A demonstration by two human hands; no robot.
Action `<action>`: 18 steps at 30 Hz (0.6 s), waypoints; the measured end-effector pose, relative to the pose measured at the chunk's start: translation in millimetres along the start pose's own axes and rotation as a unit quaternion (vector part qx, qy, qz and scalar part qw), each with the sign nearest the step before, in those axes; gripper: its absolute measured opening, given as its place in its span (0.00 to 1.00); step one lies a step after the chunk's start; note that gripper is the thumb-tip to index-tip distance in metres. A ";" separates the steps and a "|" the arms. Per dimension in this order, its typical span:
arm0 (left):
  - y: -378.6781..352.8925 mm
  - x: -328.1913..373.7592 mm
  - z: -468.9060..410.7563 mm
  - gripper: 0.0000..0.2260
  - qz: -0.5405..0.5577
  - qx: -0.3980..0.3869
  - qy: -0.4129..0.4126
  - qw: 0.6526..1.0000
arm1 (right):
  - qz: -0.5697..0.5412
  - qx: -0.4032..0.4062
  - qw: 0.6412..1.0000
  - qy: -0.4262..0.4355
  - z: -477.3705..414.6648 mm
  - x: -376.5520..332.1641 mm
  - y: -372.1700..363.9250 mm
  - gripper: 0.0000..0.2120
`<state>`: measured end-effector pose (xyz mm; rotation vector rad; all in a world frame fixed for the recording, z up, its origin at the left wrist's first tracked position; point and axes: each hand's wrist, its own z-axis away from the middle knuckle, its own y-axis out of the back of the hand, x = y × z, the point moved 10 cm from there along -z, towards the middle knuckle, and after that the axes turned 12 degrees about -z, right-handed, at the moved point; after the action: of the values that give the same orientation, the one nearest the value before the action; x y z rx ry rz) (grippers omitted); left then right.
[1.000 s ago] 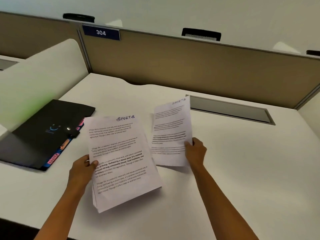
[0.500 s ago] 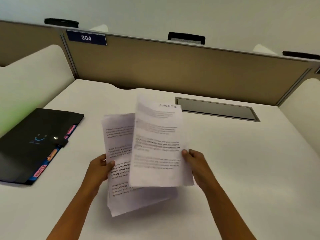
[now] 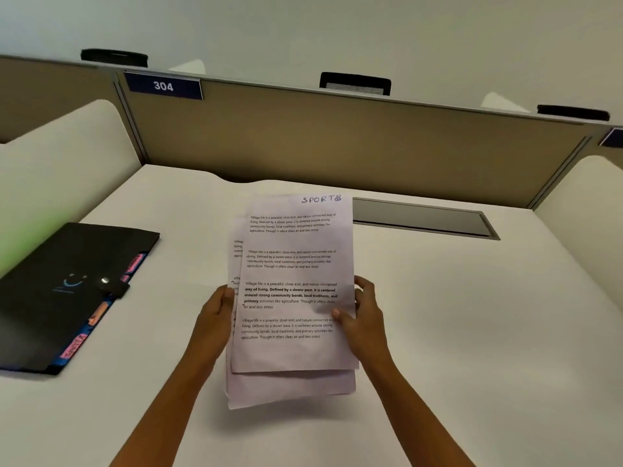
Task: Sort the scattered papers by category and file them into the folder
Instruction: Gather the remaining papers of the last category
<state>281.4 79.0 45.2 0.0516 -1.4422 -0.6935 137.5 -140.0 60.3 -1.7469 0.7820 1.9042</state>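
Left hand (image 3: 215, 315) and right hand (image 3: 365, 318) pinch the papers (image 3: 293, 264) by their side edges above the table (image 3: 472, 332), apparently squaring the SPORTS stack. Closed folder (image 3: 67, 291) lies by the left edge, awaiting filing.

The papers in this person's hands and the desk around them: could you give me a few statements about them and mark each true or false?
1. The top sheet of the papers has "SPORTS" handwritten at its top. True.
2. Only the left hand holds the papers. False: the right hand grips their right edge as well.
3. A black folder lies closed on the desk to the person's left, with coloured tabs sticking out of its side. True.
4. The sign on the partition reads 403. False: it reads 304.
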 end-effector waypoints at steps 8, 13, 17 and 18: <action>5.7 73.1 -2.3 0.14 0.070 0.137 -0.089 0.984 | -0.038 0.104 0.979 0.171 1.8 -54.8 15.4 0.12; 8.2 105.2 6.4 0.13 0.088 0.188 -0.166 0.964 | -0.137 0.085 0.970 0.181 4.4 -66.0 15.5 0.11; -1.0 105.6 12.8 0.12 0.064 0.190 -0.183 0.963 | -0.152 0.085 0.971 0.163 9.9 -50.5 15.5 0.11; -0.7 105.6 14.7 0.12 0.058 0.196 -0.185 0.961 | -0.153 0.090 0.971 0.159 10.4 -49.0 16.4 0.11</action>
<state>264.6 35.0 140.9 0.1505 -1.9133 -0.3205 124.1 -142.5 111.3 -1.9526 0.7187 1.3315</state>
